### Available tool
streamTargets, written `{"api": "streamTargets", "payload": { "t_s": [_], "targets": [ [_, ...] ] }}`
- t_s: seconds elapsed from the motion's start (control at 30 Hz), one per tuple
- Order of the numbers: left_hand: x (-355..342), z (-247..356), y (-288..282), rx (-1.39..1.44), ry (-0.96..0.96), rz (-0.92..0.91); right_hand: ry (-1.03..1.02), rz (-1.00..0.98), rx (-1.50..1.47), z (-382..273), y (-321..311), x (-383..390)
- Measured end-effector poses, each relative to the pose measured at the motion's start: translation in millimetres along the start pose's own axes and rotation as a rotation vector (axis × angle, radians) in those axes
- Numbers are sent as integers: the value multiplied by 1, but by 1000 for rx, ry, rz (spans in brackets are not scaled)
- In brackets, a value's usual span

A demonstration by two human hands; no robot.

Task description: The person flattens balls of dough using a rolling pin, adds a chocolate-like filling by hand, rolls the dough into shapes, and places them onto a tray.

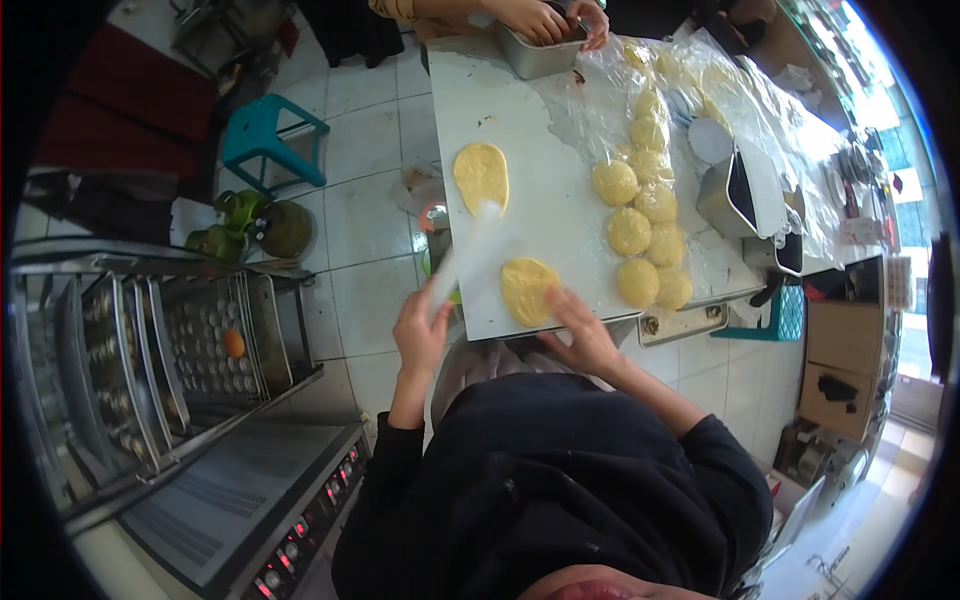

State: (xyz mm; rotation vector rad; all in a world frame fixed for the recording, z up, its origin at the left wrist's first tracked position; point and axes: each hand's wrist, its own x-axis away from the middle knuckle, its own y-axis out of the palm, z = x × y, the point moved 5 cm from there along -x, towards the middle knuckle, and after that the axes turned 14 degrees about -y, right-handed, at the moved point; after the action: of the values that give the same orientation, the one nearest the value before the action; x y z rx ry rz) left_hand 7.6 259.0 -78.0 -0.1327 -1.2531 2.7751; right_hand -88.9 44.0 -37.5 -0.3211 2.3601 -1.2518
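Observation:
My left hand [420, 332] is closed round one end of a white rolling pin [463, 258], which is smeared by motion and slants up over the left edge of the worktable [545, 215]. My right hand [583, 338] has its fingers stretched out, with the tips at the right edge of a flattened yellow dough piece [524, 291]; whether they press on it I cannot tell. Farther off lies a second flattened dough piece [481, 172], oval in shape. To the right, several round dough balls [628, 231] sit in rows, partly under clear plastic sheeting [600, 85].
Across the table, another person's hands [540, 18] are in a metal loaf tin [540, 60]. More tins [728, 195] stand at the right. A teal stool [268, 140] and green gas cylinders [238, 212] are on the left floor, near a tray rack [150, 350].

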Motion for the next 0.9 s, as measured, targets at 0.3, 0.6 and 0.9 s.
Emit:
{"api": "streamTargets", "payload": {
  "t_s": [0.3,0.6,0.9],
  "targets": [
    [0,75,63,-397,258,-99,211,41,523,67,8,-12],
    [-128,62,87,-355,-206,49,200,160,413,149,-16,-109],
    [-60,61,73,-323,-11,40,104,160,424,114,-9,-60]
  ]
}}
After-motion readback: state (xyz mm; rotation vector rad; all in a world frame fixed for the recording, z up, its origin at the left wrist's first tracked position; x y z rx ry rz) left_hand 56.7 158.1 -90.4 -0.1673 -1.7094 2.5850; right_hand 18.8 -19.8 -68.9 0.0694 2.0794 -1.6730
